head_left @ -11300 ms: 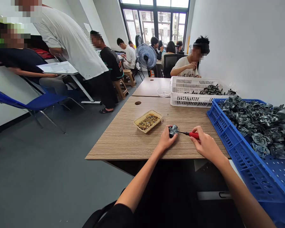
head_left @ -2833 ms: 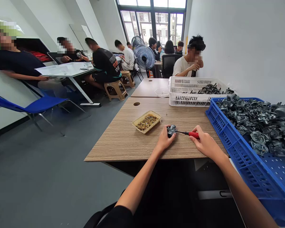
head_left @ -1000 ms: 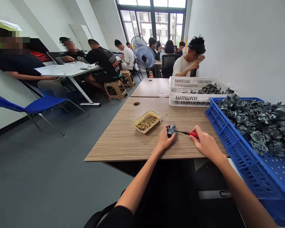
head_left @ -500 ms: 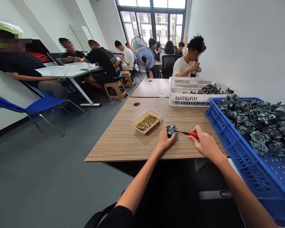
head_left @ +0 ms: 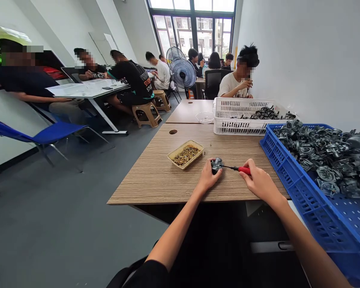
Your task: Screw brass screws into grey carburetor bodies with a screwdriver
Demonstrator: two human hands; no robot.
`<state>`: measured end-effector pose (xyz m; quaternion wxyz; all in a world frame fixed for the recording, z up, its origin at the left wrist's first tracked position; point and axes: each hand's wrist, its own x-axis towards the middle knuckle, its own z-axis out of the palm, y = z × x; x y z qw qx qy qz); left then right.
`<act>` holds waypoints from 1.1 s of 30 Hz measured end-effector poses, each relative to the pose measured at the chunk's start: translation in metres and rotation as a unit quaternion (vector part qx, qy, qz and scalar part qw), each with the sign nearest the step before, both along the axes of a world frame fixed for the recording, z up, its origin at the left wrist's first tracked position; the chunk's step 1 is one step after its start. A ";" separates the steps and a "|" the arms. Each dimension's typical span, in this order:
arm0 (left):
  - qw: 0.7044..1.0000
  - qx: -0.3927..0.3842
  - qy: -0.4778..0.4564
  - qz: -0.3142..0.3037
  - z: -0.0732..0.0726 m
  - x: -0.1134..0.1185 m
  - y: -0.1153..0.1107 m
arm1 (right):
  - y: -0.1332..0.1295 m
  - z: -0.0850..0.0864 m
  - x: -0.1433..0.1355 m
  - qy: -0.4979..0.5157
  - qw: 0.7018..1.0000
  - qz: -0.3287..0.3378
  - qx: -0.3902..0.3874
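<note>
My left hand (head_left: 209,176) is closed around a small dark-grey carburetor (head_left: 216,164) near the middle of the wooden table (head_left: 156,180). In my right hand (head_left: 259,180) is a screwdriver (head_left: 244,170) with a red handle, gripped by the handle. Its thin dark shaft points left and its tip meets the right side of the carburetor; the exact contact point is too small to make out. Left of my hands stands a cream tray (head_left: 184,166) filled with small brass-coloured parts. A couple of tiny loose pieces (head_left: 204,153) lie beside the tray.
A blue crate (head_left: 300,192) heaped with carburetors stands along the right side. Behind it is a white crate (head_left: 228,127) with more of them. Across the table sits a person (head_left: 228,84). Fans (head_left: 182,73), a blue chair (head_left: 60,132) and other seated people are farther off.
Both my hands, the carburetor and the screwdriver look almost unmoved. The person across the table has lowered one hand.
</note>
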<state>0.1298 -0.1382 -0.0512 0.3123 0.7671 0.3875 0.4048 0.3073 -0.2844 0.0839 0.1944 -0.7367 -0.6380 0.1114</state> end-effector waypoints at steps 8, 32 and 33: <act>1.000 0.002 -0.006 0.002 -0.002 0.001 0.000 | 0.000 0.000 0.002 0.003 1.000 0.017 -0.003; 1.000 0.009 -0.008 0.003 -0.004 0.000 0.000 | -0.001 0.001 0.000 0.001 1.000 0.020 -0.005; 1.000 0.009 -0.009 0.002 -0.004 0.000 0.000 | -0.001 0.002 -0.001 -0.006 1.000 0.010 -0.009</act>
